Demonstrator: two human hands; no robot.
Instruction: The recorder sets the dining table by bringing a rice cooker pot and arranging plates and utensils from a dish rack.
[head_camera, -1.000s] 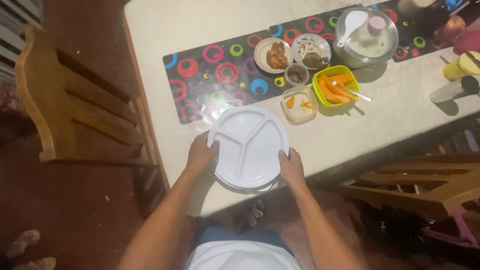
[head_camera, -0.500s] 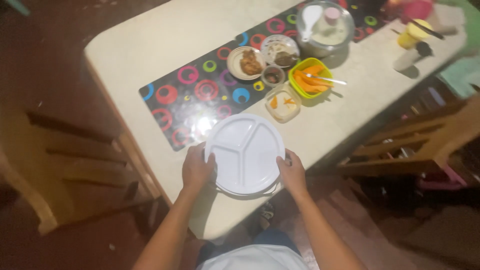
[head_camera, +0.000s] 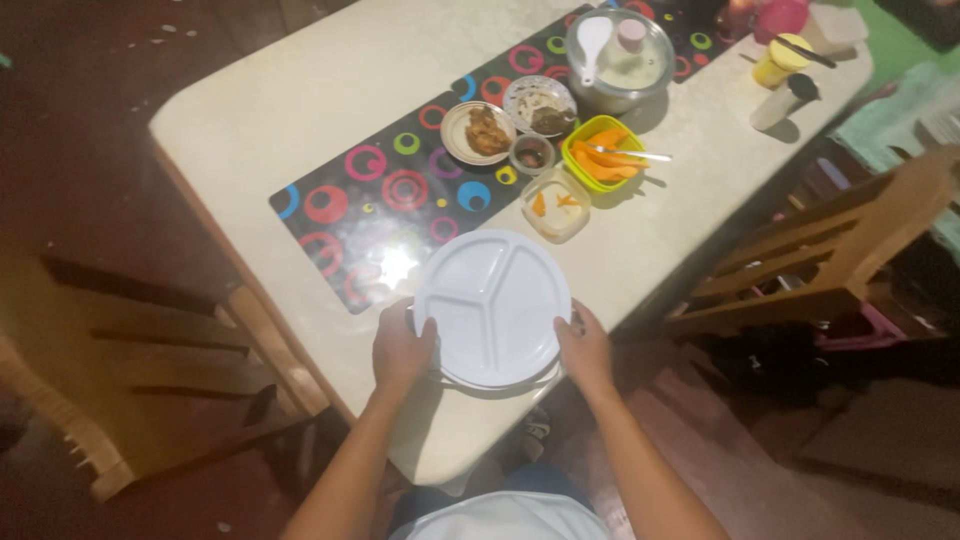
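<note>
Two hands, left hand (head_camera: 402, 350) and right hand (head_camera: 584, 348), fingers curled gripping opposite rims of white divided plate (head_camera: 492, 306)

We stand at a cream table (head_camera: 330, 90) on a dark reddish floor (head_camera: 80, 120). Wooden chairs sit at eight o'clock (head_camera: 150, 350) and three o'clock (head_camera: 830, 250). Light glares off the patterned black mat (head_camera: 400, 190).
</note>
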